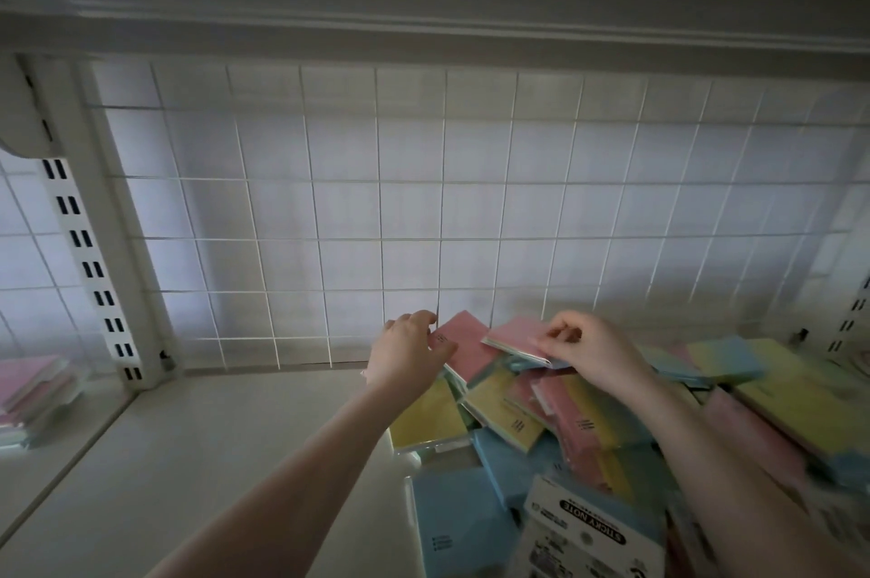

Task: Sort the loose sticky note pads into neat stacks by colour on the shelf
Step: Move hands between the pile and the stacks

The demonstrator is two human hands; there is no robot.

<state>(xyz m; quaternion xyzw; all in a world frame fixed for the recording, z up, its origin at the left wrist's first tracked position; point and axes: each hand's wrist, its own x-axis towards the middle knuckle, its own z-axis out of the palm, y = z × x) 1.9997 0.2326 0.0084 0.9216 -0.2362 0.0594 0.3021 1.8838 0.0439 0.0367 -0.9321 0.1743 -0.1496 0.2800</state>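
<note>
A loose heap of pink, yellow and blue sticky note pads [555,427] covers the right half of the white shelf [197,445]. My left hand [407,354] grips a pink pad [466,344] at the back of the heap, thumb on its top face. To its right, my right hand [591,354] pinches another pink pad [515,337] by its edge and holds it just above the pile. A pad with a white "STICKY NOTE" label [593,535] lies at the front.
A white wire grid [423,210] backs the shelf, with slotted uprights at the left [89,267] and right. Beyond the left upright sits a stack of pink pads [33,384] in the neighbouring bay. An upper shelf edge [423,31] hangs overhead.
</note>
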